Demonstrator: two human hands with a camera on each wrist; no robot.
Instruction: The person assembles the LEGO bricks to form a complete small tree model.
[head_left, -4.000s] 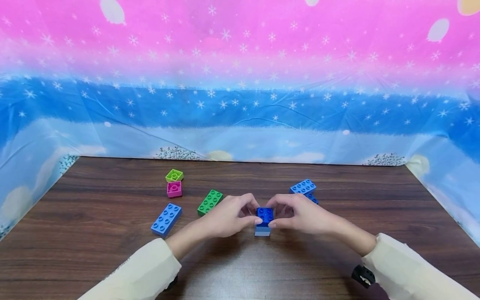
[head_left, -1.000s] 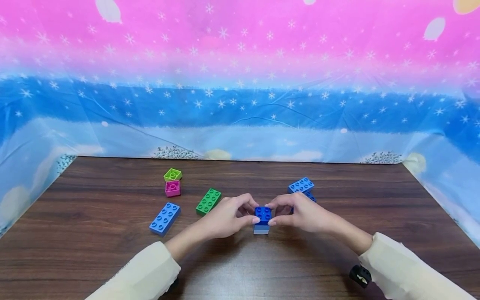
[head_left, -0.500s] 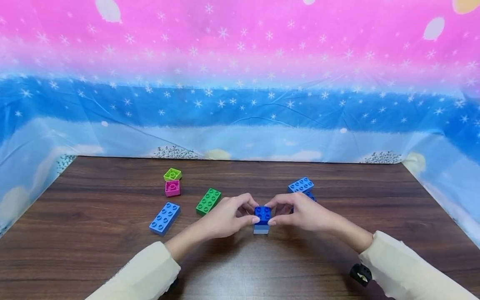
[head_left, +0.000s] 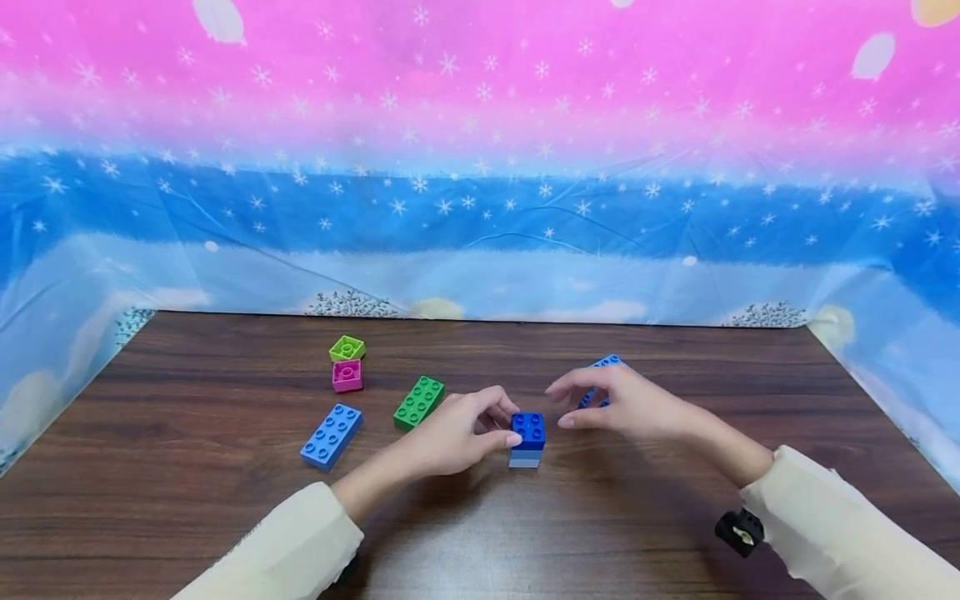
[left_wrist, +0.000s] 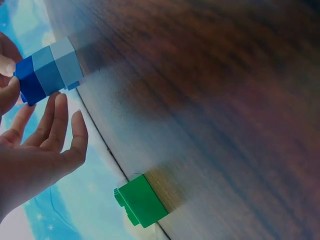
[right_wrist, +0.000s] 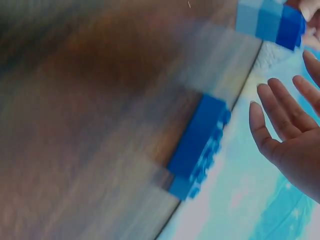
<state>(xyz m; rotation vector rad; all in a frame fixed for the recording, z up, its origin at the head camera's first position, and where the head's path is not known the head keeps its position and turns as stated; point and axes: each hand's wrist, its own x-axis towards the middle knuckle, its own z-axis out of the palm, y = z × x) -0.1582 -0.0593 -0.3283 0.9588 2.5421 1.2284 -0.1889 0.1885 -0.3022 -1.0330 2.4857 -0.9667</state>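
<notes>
In the head view, a small stack of toy building bricks stands upright at the centre. Its top is a dark blue brick [head_left: 528,427], above a mid-blue and a pale blue layer [head_left: 524,460]. My left hand [head_left: 465,433] holds the dark blue brick, thumb at its near left corner and forefinger behind. My right hand [head_left: 630,404] is off the stack, a short way to its right, fingers loosely bent and holding nothing. Blue bricks [head_left: 607,360] lie partly hidden behind it; in the right wrist view a long blue brick [right_wrist: 197,137] shows below the spread fingers.
Left of the stack lie a green brick [head_left: 419,402] and a blue eight-stud brick [head_left: 332,437]. Farther back, a pink brick [head_left: 347,377] and a lime brick [head_left: 347,348] rest studs-down. A patterned cloth [head_left: 480,217] walls the wooden table [head_left: 225,517].
The right hand has let go of the stack and moved right and slightly away, in front of the blue bricks. The left hand keeps its hold; the stack stays in place.
</notes>
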